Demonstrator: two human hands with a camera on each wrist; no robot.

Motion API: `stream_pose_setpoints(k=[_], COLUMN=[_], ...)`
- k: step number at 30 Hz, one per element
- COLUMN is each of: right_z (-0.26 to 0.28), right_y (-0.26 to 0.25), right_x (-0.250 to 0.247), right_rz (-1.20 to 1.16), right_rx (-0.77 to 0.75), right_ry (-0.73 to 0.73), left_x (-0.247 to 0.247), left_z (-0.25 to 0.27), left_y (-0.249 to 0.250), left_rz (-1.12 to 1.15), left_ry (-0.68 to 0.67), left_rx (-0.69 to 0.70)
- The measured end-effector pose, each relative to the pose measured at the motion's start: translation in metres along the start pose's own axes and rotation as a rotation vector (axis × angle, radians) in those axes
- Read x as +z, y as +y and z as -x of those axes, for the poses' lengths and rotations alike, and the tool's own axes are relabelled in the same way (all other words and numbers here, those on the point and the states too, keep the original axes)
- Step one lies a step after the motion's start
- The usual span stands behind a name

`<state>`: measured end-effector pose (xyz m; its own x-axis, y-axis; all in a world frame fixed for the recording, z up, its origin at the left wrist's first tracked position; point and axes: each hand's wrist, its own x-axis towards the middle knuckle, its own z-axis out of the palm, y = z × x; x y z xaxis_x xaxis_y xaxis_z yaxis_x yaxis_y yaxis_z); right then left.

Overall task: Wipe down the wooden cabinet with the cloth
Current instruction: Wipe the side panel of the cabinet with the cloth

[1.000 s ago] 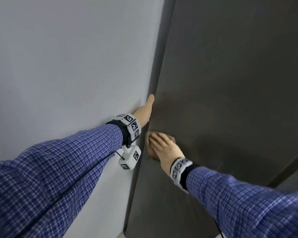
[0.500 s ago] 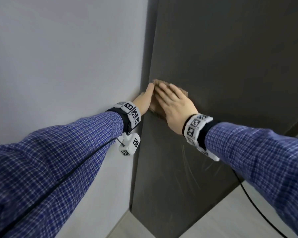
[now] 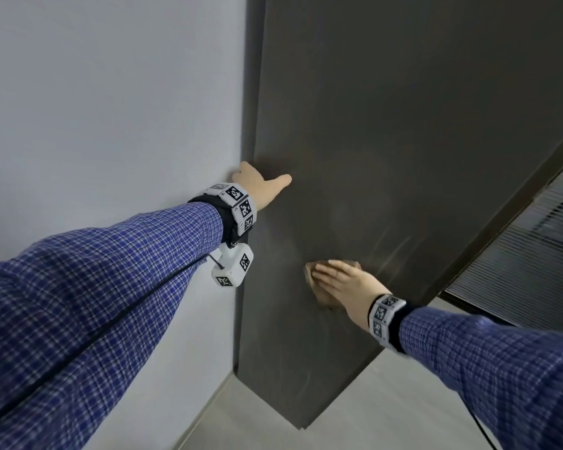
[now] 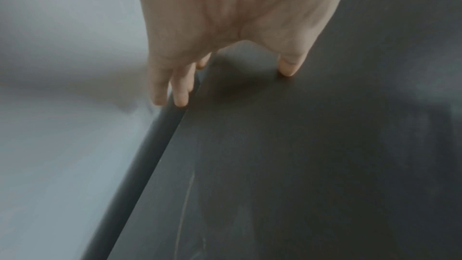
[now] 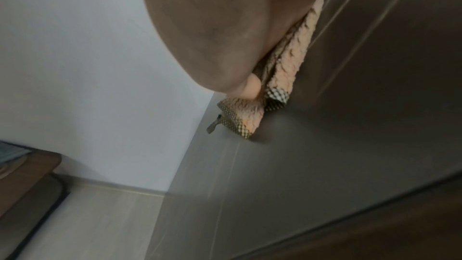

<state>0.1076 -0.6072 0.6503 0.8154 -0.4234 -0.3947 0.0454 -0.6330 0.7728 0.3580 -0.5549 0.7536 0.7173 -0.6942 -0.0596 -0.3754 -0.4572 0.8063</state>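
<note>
The dark brown wooden cabinet [image 3: 387,131] fills the right of the head view, its tall side panel facing me. My right hand [image 3: 342,282] lies flat with straight fingers on a folded tan cloth [image 3: 322,298] and presses it against the panel, low down. From the right wrist the cloth [image 5: 292,62] shows pinkish with a dark mesh edge under the palm. My left hand [image 3: 260,186] braces at the panel's left edge; the left wrist view shows its fingers [image 4: 180,90] over the edge and the thumb [image 4: 290,64] on the panel face.
A pale grey wall [image 3: 111,108] runs along the left, meeting the cabinet's edge. Light flooring [image 3: 355,417] lies below. A slatted dark surface [image 3: 527,254] sits at the right beyond the cabinet. In the right wrist view a brown piece of furniture [image 5: 27,181] stands on the floor.
My right hand has slid the cloth down the panel from beside the left hand to well below it. The left hand stays on the edge, its thumb now spread onto the panel face.
</note>
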Motion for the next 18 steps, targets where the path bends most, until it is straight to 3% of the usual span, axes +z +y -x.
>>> stream_pose_setpoints(k=[4, 8, 11, 15, 18], right_z=[0.017, 0.043, 0.064, 0.079, 0.091], right_y=[0.052, 0.116, 0.135, 0.100, 0.044], right_x=[-0.048, -0.093, -0.090, -0.046, 0.003], right_rz=[-0.050, -0.093, -0.095, -0.088, -0.083], right_rx=[0.155, 0.371, 0.418, 0.385, 0.204], right_ry=[0.188, 0.454, 0.544, 0.426, 0.154], left_x=[-0.005, -0.008, -0.001, 0.007, 0.016], left_z=[0.017, 0.035, 0.042, 0.041, 0.040], left_y=[0.022, 0.052, 0.068, 0.064, 0.056], left_rz=[-0.244, -0.449, -0.556, -0.627, -0.682], left_ry=[0.219, 0.411, 0.405, 0.386, 0.389], left_rx=[0.208, 0.691, 0.954, 0.970, 0.962])
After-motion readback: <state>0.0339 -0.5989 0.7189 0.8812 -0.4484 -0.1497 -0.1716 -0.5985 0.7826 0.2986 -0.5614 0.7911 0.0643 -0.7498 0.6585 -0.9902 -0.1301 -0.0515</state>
